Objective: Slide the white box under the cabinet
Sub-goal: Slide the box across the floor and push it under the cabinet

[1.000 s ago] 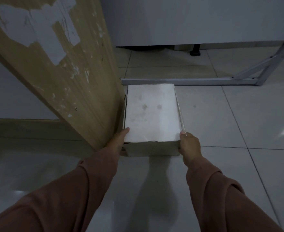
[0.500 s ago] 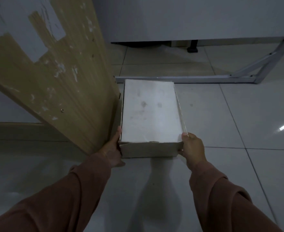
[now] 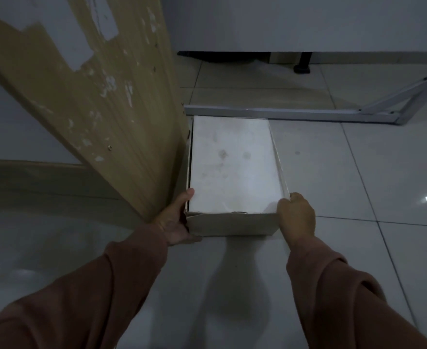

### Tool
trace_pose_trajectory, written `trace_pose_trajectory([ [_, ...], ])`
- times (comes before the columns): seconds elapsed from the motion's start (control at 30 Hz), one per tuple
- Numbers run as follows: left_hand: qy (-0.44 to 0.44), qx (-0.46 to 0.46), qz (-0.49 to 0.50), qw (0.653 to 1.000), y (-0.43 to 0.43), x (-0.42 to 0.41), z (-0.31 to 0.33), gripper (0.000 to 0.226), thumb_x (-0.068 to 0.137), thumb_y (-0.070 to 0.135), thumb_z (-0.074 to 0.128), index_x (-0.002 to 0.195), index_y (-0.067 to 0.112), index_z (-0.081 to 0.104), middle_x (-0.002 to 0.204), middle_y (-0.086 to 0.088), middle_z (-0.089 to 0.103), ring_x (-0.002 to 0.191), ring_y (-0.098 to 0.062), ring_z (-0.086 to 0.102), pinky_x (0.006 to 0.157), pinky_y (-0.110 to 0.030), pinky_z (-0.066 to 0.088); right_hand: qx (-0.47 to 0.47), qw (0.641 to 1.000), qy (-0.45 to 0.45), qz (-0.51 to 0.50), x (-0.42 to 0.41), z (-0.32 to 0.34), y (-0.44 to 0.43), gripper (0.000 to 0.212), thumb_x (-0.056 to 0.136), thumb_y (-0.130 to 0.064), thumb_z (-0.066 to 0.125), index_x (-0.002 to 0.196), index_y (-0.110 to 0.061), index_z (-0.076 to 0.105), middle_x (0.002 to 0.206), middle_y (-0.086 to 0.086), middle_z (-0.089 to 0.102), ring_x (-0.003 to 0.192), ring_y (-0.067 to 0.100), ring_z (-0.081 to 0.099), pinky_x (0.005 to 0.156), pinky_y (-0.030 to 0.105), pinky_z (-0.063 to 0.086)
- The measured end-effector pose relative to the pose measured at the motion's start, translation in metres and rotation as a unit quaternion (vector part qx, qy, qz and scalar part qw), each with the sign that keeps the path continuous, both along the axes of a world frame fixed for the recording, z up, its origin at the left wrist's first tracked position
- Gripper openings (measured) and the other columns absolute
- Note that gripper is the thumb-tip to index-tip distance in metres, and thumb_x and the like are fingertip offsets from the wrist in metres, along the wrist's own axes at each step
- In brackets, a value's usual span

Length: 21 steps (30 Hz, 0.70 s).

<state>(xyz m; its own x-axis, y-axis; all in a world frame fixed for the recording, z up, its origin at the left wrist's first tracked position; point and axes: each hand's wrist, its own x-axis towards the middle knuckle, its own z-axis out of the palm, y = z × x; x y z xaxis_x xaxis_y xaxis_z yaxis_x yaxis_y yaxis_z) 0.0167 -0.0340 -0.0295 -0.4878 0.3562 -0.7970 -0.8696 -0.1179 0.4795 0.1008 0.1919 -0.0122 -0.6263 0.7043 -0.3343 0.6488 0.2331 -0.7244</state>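
- White box [image 3: 233, 165] lies flat on the tiled floor [image 3: 358, 197], centre frame, long axis pointing to 12 o'clock.
- Its left long side runs just beside the wood-grain panel [image 3: 121, 109]; far end sits close to the metal frame bar [image 3: 290, 114] lying on the floor at 12 o'clock.
- Our left hand [image 3: 176, 221] clamps the near-left corner, thumb over the top edge, fingers tucked under or behind the box, so we cannot tell their spread.
- Our right hand [image 3: 295, 215] wraps the near-right corner, fingers curled closed on the box's side edge.
- Which piece is the cabinet we cannot tell for sure; a dark gap shows under the white unit [image 3: 308, 21] at 12 o'clock, beyond the bar.
- Judgement: step in hand is the push itself, box not yet under anything.
- To do it well: keep both hands pushing evenly so the box does not yaw into the panel.
- Keep it low and flat; the bar likely blocks a straight slide, so lift the far end slightly or steer around.
- Brown end flap [image 3: 232, 224] looks soft; press on corners, not the middle.
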Motion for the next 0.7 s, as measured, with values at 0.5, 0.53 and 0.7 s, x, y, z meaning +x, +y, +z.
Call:
trace_pose_trajectory([
  [0.5,0.004,0.039,-0.005,0.999,-0.041,0.059,0.022,0.079,0.051,0.034,0.083,0.123,0.010,0.059,0.119,-0.021,0.065,0.115,-0.040,0.054,0.108,-0.062,0.032,0.061,0.992,-0.044,0.100,0.008,0.044,-0.010,0.027,0.090,-0.008,0.039,0.107,0.005,0.057,0.115,0.024,0.061,0.097,0.035,0.056,0.075,0.029,0.038],
  [0.53,0.011,0.041,-0.014,0.999,-0.044,0.062,0.026,0.090,0.040,0.032,0.091,0.122,0.010,0.060,0.119,-0.021,0.065,0.115,-0.040,0.055,0.105,-0.062,0.035,0.070,0.991,-0.052,0.098,0.010,0.047,-0.010,0.028,0.091,-0.006,0.039,0.110,0.005,0.056,0.117,0.024,0.061,0.103,0.037,0.057,0.077,0.031,0.040],
  [0.7,0.054,0.040,-0.078,0.995,-0.056,0.078,0.045,0.096,0.029,0.032,0.094,0.118,0.010,0.064,0.117,-0.019,0.066,0.106,-0.039,0.062,0.083,-0.060,0.051,0.118,0.988,-0.068,0.072,0.022,0.071,-0.013,0.029,0.092,0.001,0.039,0.115,0.010,0.054,0.124,0.028,0.058,0.115,0.041,0.055,0.091,0.035,0.046],
])
